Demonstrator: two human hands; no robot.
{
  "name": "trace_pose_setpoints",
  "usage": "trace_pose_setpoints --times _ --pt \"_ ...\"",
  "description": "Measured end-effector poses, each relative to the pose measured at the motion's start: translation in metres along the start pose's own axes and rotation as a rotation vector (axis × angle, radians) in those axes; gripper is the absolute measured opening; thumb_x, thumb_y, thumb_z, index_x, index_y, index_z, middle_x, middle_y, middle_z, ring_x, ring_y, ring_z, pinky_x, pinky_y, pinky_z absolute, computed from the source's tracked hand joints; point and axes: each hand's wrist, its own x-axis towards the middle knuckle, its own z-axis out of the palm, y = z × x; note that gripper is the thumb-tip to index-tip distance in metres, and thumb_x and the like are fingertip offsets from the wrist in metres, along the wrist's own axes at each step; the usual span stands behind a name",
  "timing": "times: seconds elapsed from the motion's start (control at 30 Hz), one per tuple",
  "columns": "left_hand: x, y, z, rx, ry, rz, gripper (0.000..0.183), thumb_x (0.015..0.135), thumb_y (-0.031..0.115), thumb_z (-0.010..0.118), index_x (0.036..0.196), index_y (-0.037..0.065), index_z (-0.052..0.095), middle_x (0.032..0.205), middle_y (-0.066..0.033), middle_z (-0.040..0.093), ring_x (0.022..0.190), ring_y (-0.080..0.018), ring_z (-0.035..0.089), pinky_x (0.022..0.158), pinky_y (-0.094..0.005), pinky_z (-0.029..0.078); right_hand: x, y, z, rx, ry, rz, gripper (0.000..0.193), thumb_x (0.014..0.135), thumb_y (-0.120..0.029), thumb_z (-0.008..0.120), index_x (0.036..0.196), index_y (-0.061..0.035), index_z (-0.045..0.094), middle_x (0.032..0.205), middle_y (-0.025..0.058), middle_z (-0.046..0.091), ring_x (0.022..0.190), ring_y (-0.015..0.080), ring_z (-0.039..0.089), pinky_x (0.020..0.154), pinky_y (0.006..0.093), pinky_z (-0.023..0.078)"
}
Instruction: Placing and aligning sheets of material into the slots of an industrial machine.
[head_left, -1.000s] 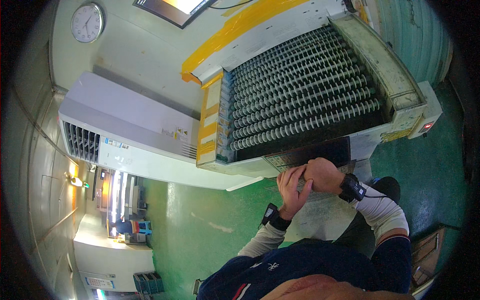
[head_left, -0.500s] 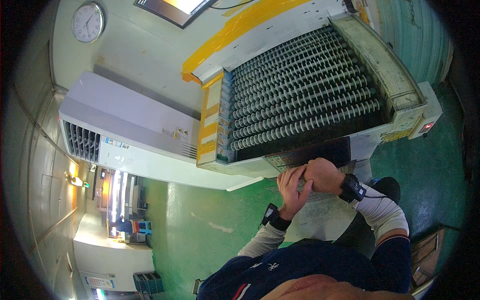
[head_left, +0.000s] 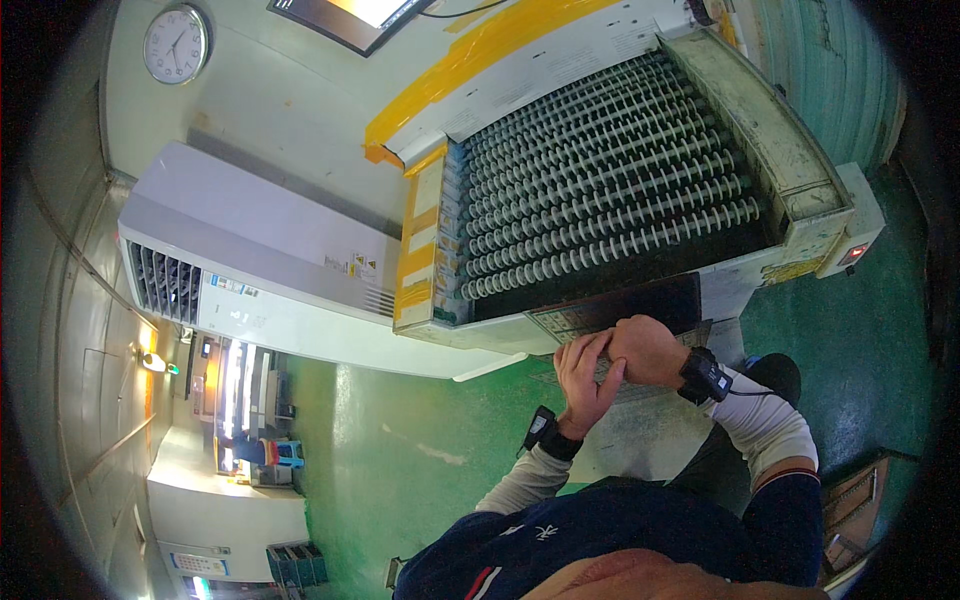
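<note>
My two hands meet at the front of a roller conveyor [head_left: 600, 180], close to its lower edge. My left hand [head_left: 584, 378] has its fingers stretched forward side by side and its thumb apart, the thumb tip reaching my right hand. My right hand [head_left: 648, 352] is bent at the wrist with its fingers curled under, so whatever they hold is hidden. Just beyond the hands is a dark brown flat panel [head_left: 655, 303] against the conveyor's front face, with a paler, patterned part on its left. Both wrists wear black strapped devices.
A white air conditioner [head_left: 270, 250] lies left of the conveyor. A control box with a red switch [head_left: 853, 255] sits at its right corner. Green floor [head_left: 400, 450] spreads to the left. A wooden frame [head_left: 855, 515] stands at lower right, and a blue stool [head_left: 288, 453] far left.
</note>
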Motion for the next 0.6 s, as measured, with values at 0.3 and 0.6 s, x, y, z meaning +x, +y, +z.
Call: trace_pose_setpoints --times 0.3,0.6 --pt "0.0004 -0.0008 -0.0011 0.001 -0.011 -0.007 0.049 0.089 0.031 0.074 0.13 0.006 0.069 0.123 -0.0113 0.07 0.112 -0.0326 0.063 0.102 -0.0472 0.041 0.0017 0.0007 0.0005 0.013 -0.023 0.001 0.018 0.071 -0.026 0.072 0.069 -0.0082 0.074 0.075 0.0162 0.073 0.078 0.0374 0.074 0.073 0.0494 0.058" --pt "-0.0004 -0.0021 -0.0002 0.006 -0.016 -0.01 0.048 0.089 0.031 0.075 0.129 0.006 0.069 0.124 -0.011 0.07 0.114 -0.0324 0.063 0.103 -0.0476 0.041 0.0015 -0.0015 -0.0035 -0.009 -0.027 0.019 0.016 0.073 -0.024 0.072 0.071 -0.0084 0.075 0.076 0.0166 0.074 0.079 0.0371 0.074 0.076 0.049 0.059"
